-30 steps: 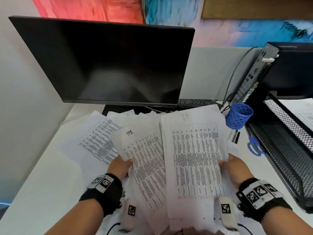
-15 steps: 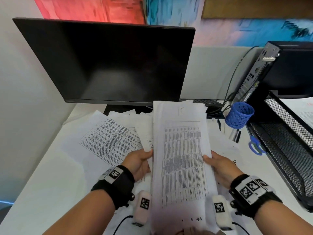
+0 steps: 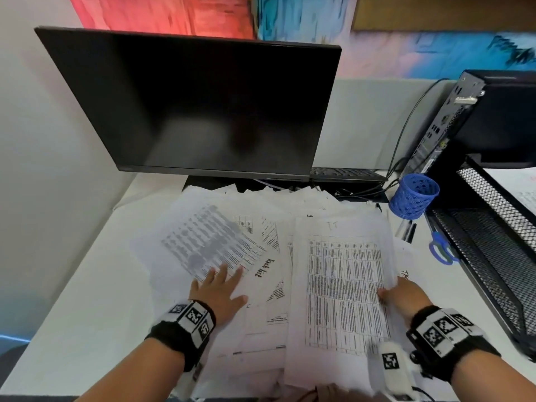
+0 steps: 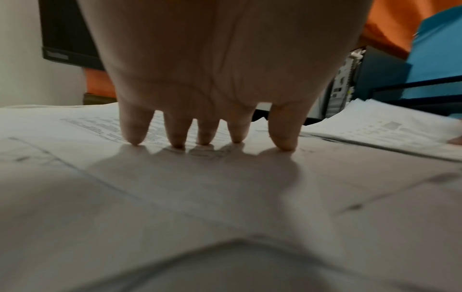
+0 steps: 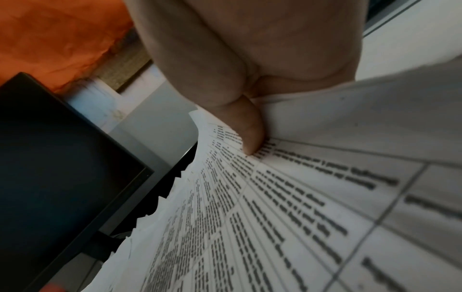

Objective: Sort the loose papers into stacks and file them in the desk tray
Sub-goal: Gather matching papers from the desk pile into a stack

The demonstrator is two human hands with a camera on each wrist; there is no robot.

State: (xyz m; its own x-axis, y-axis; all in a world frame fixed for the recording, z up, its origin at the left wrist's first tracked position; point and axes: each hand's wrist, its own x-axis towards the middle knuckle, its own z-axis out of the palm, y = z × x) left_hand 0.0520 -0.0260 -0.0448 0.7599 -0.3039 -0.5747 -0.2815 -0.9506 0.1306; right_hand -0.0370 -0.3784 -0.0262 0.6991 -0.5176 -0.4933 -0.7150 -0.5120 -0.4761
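The right hand (image 3: 406,297) pinched the gathered stack (image 3: 342,288); the left hand (image 3: 219,293) lay flat, fingers spread, on loose papers (image 3: 208,245). Best squared before filing.

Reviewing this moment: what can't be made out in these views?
- Right hand fingers: under the held stack, head and right wrist views; only the thumb shows.
- Printed text on the loose papers: blurred, too small.
- Desk tray: cut off by head view's right edge.
- Sheets under the left hand: wrist view blurred.
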